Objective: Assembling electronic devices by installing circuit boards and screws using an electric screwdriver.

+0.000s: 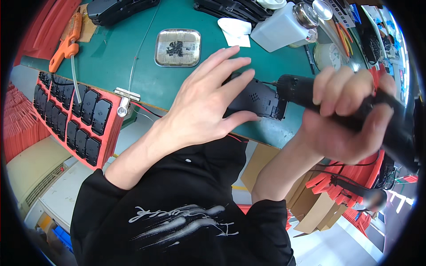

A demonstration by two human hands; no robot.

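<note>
The left hand (197,102), at the centre of the frame, has its fingers spread and lies across a black casing (259,99), thumb near its lower edge and the other fingers at its upper side; how firmly it holds cannot be told. The right hand (344,117), blurred, wraps around a thick black power driver (295,88) whose thin bit points at the casing's upper right edge; contact is unclear. The casing is matte, with a cluster of small dark holes and a notched right end, its left part hidden under the hand. It sits near the edge of the green table (111,57). Above lies a square metal tin (166,65) with dark bits; upper right, a white tissue (235,30) and translucent bottle (275,33). Upper left: an orange glue gun (69,49); below it, a red tray (111,133) of black parts.
</note>
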